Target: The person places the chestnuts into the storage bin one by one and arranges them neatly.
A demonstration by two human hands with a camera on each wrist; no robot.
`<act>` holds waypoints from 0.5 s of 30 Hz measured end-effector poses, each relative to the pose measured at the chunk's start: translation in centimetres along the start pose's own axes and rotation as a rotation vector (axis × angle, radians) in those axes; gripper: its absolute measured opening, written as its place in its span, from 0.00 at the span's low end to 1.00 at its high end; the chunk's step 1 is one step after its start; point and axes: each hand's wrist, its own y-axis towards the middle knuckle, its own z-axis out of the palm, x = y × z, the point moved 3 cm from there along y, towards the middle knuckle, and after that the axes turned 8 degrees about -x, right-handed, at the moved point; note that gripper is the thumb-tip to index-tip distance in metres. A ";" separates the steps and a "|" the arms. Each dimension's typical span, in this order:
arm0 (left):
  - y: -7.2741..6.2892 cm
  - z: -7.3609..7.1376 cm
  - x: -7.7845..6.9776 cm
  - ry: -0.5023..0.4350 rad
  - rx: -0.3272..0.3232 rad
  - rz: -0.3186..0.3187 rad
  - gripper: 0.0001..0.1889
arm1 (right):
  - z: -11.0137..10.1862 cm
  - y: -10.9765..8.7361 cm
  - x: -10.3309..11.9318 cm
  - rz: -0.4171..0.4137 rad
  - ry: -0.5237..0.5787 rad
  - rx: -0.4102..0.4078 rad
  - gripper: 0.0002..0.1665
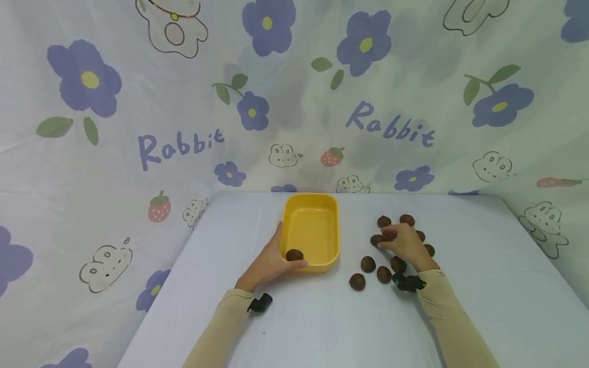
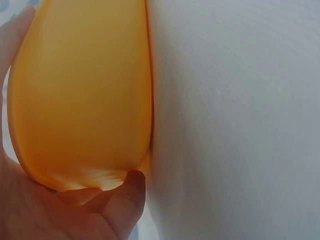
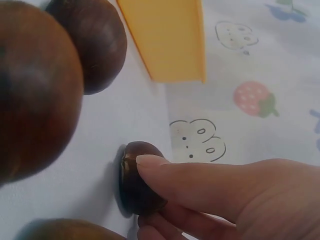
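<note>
A yellow plastic container [image 1: 335, 230] stands on the table, a single chestnut [image 1: 294, 255] lying in its near left corner. My left hand [image 1: 272, 259] grips that corner from outside, thumb along the near wall and fingers along the left wall. The left wrist view shows the thumb [image 2: 127, 200] against the container's wall [image 2: 85, 95]. To the right, my right hand [image 1: 407, 245] pinches a chestnut [image 3: 142, 187] between thumb and fingers; it looks to be at the table surface. Part of this chestnut is behind the thumb.
Several loose chestnuts surround the right hand, among them one nearest me [image 1: 357, 281], one at the back [image 1: 407, 220] and one beside it [image 1: 384, 221]. White cloth covers the table [image 1: 313, 322]. A printed curtain [image 1: 294, 92] hangs behind it.
</note>
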 end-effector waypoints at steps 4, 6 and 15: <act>0.0 0.0 -0.1 -0.001 0.004 0.001 0.76 | 0.3 0.1 -0.1 0.004 -0.028 0.008 0.29; 0.1 0.0 -0.1 0.005 0.002 -0.008 0.76 | 0.4 0.1 -0.2 -0.001 -0.040 0.006 0.29; 0.0 0.0 -0.1 0.012 0.000 -0.020 0.76 | 0.6 0.3 -0.2 -0.020 -0.045 0.007 0.28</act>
